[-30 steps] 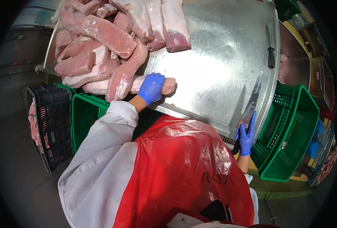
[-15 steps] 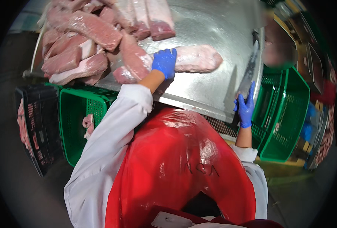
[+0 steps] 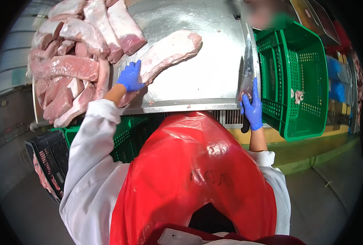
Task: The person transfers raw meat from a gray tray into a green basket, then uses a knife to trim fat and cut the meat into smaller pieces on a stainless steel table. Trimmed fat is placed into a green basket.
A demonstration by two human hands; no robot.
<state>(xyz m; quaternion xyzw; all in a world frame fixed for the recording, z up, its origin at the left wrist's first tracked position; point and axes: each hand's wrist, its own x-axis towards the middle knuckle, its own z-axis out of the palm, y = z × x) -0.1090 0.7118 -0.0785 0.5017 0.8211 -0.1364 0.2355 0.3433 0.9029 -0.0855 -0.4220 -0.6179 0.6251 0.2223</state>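
My left hand [image 3: 130, 78], in a blue glove, grips the lower left end of a long, pale slab of fat-covered meat [image 3: 171, 49] lying diagonally on the steel table [image 3: 206, 81]. Beside it, a large heap of raw pink meat pieces [image 3: 73, 67] covers the table's left part. At the right edge, my blue-gloved right hand [image 3: 253, 110] holds a long knife [image 3: 247, 63] with a black handle and a wide blade pointing away from me, index finger stretched along it. A small scrap of meat is by the blade's base.
A green crate [image 3: 306, 81] with a small scrap stands to the right. Below the table's left side are another green crate [image 3: 122, 141] and a black crate [image 3: 42, 155] with meat. Blue objects [image 3: 337, 90] lie beyond the right crate. A blurred patch covers something at top right.
My left hand pulled a slab from under the other pieces rightward, then came back left; the slab's right end now angles away from me. The view has shifted; my right hand stays on the knife.
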